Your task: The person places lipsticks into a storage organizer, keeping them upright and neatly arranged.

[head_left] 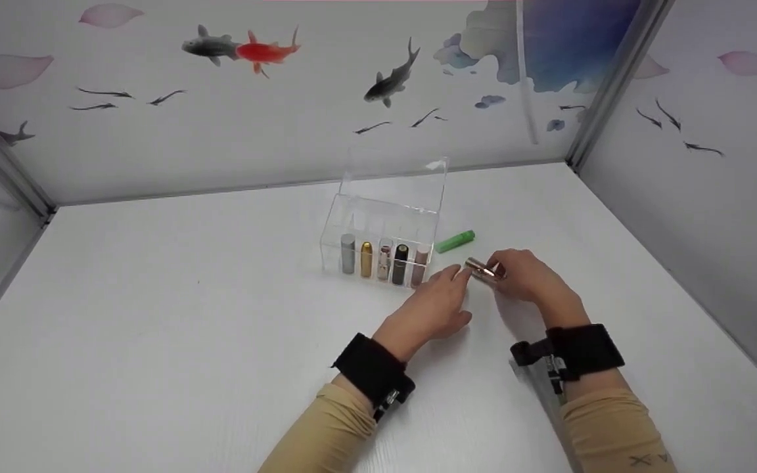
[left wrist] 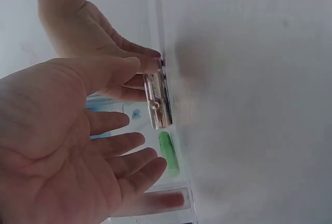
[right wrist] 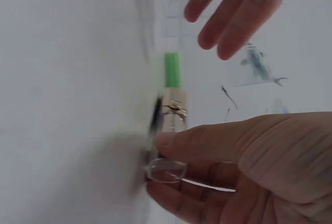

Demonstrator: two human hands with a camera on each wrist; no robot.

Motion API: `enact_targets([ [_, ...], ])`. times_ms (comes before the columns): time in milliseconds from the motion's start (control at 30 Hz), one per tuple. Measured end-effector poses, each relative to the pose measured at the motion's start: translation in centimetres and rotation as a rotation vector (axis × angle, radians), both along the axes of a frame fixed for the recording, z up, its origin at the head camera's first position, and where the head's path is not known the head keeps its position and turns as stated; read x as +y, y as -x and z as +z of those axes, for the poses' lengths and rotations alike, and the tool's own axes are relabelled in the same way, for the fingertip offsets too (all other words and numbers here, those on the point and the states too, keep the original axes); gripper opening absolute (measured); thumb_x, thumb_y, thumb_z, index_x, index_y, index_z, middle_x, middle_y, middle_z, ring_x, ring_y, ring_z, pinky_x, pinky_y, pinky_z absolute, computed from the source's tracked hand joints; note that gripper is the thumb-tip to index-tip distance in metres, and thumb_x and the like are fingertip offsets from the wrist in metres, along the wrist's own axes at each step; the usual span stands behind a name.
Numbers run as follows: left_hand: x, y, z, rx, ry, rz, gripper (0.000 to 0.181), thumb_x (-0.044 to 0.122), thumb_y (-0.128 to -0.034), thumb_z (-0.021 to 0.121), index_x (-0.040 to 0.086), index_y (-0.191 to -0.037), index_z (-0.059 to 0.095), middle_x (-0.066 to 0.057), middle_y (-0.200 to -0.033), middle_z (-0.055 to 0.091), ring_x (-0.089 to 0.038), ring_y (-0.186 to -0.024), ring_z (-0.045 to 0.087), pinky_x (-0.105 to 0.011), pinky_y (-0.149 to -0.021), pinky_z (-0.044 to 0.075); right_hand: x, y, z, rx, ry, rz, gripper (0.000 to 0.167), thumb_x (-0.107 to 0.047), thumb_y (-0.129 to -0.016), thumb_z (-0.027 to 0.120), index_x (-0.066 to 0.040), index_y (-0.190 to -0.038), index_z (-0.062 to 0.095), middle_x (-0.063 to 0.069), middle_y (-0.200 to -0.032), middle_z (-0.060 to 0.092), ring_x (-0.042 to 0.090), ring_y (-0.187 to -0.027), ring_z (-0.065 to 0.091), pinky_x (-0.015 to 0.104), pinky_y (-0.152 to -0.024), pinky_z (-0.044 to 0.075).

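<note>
My right hand [head_left: 528,276] pinches a shiny rose-gold lipstick tube [right wrist: 175,110] between thumb and fingers, low over the white table. One end of the tube is clear and rounded; a dark strip shows along its underside. My left hand [head_left: 432,303] holds nothing, its fingers extended and spread beside the tube [left wrist: 157,99]. Left of the tube stands a clear plastic box [head_left: 330,230] with its lid raised. Several lipsticks stand upright in its front row: grey, gold [head_left: 367,260], a patterned one, black [head_left: 400,264] and pinkish. The left fingertips are close to the box's right front corner.
A green tube [head_left: 455,242] lies on the table just right of the box, beyond the rose-gold tube. Printed wall panels [head_left: 221,131] close off the table's back and sides, with metal posts [head_left: 615,85] at the corners.
</note>
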State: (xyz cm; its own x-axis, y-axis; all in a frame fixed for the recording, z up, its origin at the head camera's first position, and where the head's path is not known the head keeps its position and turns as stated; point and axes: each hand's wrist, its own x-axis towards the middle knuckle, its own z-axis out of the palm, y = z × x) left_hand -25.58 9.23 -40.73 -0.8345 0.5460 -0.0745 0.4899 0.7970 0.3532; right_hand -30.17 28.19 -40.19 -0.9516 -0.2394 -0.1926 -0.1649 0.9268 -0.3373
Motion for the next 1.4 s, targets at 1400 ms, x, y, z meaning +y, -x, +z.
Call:
enact_targets([
  [1400,-6.5,-0.4,3.4,0.328,-0.345,0.115,0.033,0.023,-0.0987,0.063,0.016,-0.131,0.061,-0.001,-0.121,0.069,-0.013,-0.105,0.068,-0.024,-0.086,0.057,-4.8,-2.7,4.7,0.322,0.58,0.192,0.032,-0.002,-0.088,0.074,-0.003,-0.119,0.067,0.011,-0.113,0.072,0.023,-0.103,0.071,0.009,-0.089,0.052],
])
